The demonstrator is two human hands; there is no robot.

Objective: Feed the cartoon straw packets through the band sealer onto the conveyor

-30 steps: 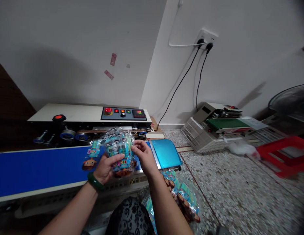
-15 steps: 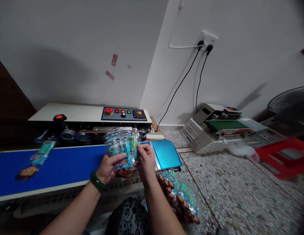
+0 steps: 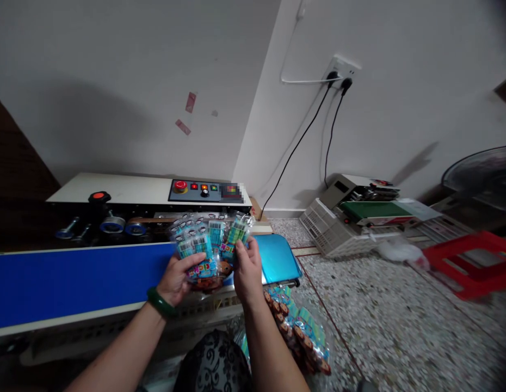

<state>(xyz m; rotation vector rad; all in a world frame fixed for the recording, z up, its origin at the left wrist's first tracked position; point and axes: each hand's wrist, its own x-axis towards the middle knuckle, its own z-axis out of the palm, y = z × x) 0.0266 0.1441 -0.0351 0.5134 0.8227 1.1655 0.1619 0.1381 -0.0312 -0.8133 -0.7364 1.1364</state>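
My left hand point(image 3: 176, 279), with a green bangle on the wrist, grips a stack of small clear packets point(image 3: 195, 251) printed in teal with cartoon faces. My right hand point(image 3: 247, 266) pinches one packet point(image 3: 238, 233) at the right side of the stack and fans it away from the rest. Both hands hover over the right end of a blue conveyor belt point(image 3: 73, 280) that belongs to a sealing machine point(image 3: 126, 198) with a red button and a control panel point(image 3: 206, 190).
A shiny blue plate point(image 3: 279, 257) ends the belt at the right. A clear bag of more packets point(image 3: 300, 329) lies on the speckled floor by my right forearm. Farther right are a second sealing machine point(image 3: 361, 215), a red plastic stool point(image 3: 473, 258) and a fan point(image 3: 481, 174).
A single packet that lay on the belt travelled left and has left the view. My right hand has drawn one packet out to the right of the stack.
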